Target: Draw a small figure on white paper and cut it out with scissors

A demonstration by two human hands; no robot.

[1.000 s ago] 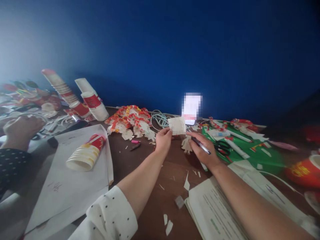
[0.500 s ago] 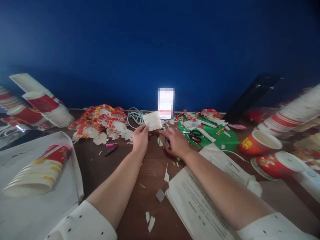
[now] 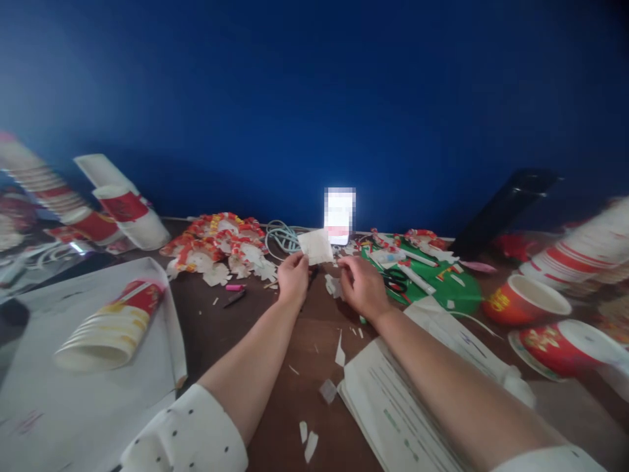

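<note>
My left hand (image 3: 293, 278) pinches a small cream piece of paper (image 3: 315, 247) by its lower left corner and holds it up above the table. A dark slim thing shows beside the left fingers, too blurred to name. To the right of the paper, my right hand (image 3: 363, 287) is closed with its fingertips together. Whatever may be in the right fingers is too small or hidden to make out. White paper scraps (image 3: 333, 285) lie between the two hands. Behind the paper stands a lit phone (image 3: 339, 216), its screen blurred out.
Cut red-and-white paper pieces (image 3: 221, 246) are heaped at the left, near a coiled cable (image 3: 282, 237). Scissors (image 3: 396, 282) rest on a green disc (image 3: 455, 295). Paper cups (image 3: 111, 334) stand or lie on both sides. Printed sheets (image 3: 393, 400) lie under my right forearm.
The view has shifted left, so things appear farther right. The dark pen seen in my right hand no longer shows there. My left hand still holds the paper.
</note>
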